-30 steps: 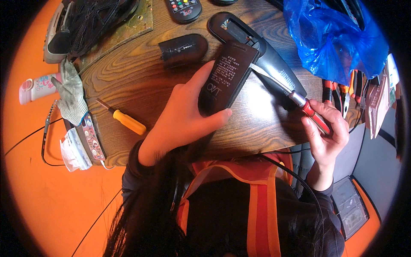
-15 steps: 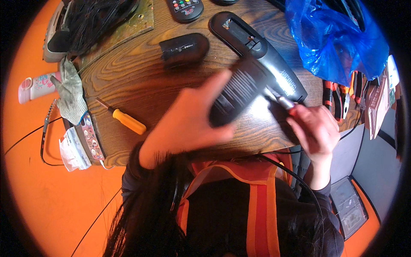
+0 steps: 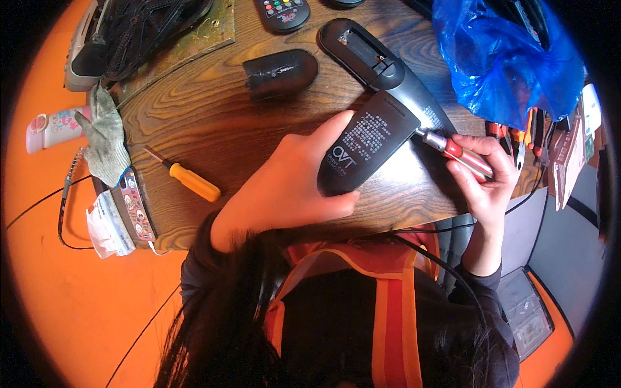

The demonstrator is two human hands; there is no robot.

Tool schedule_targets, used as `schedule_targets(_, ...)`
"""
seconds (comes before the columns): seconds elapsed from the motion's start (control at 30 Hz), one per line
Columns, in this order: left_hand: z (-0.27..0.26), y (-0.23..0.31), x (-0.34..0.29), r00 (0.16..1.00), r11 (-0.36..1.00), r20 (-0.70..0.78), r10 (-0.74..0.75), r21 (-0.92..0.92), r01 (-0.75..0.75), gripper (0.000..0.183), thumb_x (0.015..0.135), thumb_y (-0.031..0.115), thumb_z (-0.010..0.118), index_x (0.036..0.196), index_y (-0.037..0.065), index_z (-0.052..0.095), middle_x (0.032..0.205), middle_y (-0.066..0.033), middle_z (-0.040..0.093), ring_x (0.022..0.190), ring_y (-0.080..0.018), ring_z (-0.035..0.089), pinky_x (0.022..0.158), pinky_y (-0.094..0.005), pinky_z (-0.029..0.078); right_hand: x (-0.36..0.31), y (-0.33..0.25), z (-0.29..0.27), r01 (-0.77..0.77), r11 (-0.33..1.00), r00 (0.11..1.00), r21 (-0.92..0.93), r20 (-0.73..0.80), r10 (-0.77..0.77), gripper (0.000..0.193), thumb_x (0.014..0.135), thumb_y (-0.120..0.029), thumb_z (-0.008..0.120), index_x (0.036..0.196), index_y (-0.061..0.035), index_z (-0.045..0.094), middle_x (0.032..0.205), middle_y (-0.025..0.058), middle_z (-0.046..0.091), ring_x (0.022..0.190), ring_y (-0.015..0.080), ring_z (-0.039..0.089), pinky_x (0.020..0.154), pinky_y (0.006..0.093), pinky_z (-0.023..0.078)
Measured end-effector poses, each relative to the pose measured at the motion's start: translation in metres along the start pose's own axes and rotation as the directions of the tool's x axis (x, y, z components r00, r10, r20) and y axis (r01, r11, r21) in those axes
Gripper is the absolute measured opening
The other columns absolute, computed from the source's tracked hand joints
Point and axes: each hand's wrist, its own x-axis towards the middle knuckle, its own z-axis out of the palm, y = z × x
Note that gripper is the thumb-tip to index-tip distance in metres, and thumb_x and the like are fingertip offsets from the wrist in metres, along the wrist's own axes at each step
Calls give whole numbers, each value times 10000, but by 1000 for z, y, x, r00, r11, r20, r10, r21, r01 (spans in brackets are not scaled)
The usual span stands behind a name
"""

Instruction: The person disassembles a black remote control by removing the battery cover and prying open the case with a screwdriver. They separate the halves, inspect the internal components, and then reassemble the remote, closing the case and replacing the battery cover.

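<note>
My left hand [image 3: 284, 184] grips a black plastic casing [image 3: 370, 145] by its lower end, thumb on one side and fingers on the other. White print covers its upward face, and a narrow slot runs near its far end. In my right hand [image 3: 484, 174] is a red-handled screwdriver [image 3: 460, 155] with a metal collar. Its tip meets or nearly meets the casing's right edge; exact contact is unclear. Behind the casing lies a black remote control [image 3: 388, 74], its battery compartment uncovered. A rounded black battery cover [image 3: 280, 74] rests to its left.
A yellow-handled screwdriver [image 3: 194, 182] lies at left, near a work glove [image 3: 105, 139] and a white packet [image 3: 110, 223]. Another remote control [image 3: 283, 14] sits at the far edge. A blue plastic bag [image 3: 508, 71] and several pliers [image 3: 519, 145] occupy the right side.
My right hand has shifted slightly right and tilted the screwdriver, with its fingers further spread along the handle. The casing has turned slightly in my left hand, and its print is now sharp.
</note>
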Motion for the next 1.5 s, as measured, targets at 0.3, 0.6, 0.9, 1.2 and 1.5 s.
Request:
schedule_targets(0.3,-10,-6,3,993,992,115,-25,-120,39,764,615,87,670,1282,-75,335,1126,-158,540,1052,-156,499,931,-278,353,9,15,-6,313,939,948,-144,108,-299,275,657,-59,739,889,35,625,854,144,655,714,221,629,652,288,484)
schedule_targets(0.6,-21,1,6,942,912,20,334,245,-329,776,587,121,677,1288,-7,371,1049,-193,518,896,-300,552,772,-315,444,1,3,-39,310,949,950,58,2,-311,313,646,-141,754,869,37,625,738,123,643,612,180,566,568,270,416)
schedule_targets(0.9,-30,9,-1,969,941,70,235,232,-245,791,560,87,639,1296,-32,376,1102,-167,507,1027,-286,504,927,-307,350,1,-7,-49,377,926,925,-10,61,-375,287,621,-112,734,836,43,623,712,112,629,581,188,547,549,277,410)
schedule_targets(1.2,-23,9,-7,953,776,-17,303,585,-236,718,714,134,632,1341,14,302,1245,-199,405,1074,-375,466,900,-361,404,-6,-4,-52,368,930,928,12,-68,-366,319,633,-123,730,863,53,594,701,125,598,576,170,510,539,277,369)
schedule_targets(1.5,-30,9,-10,924,789,13,381,516,-333,675,719,123,595,1328,19,323,1217,-224,452,1096,-398,454,933,-392,379,-7,-5,-51,456,879,889,142,-111,-443,363,661,-174,730,900,39,558,676,88,541,578,175,485,536,297,353)
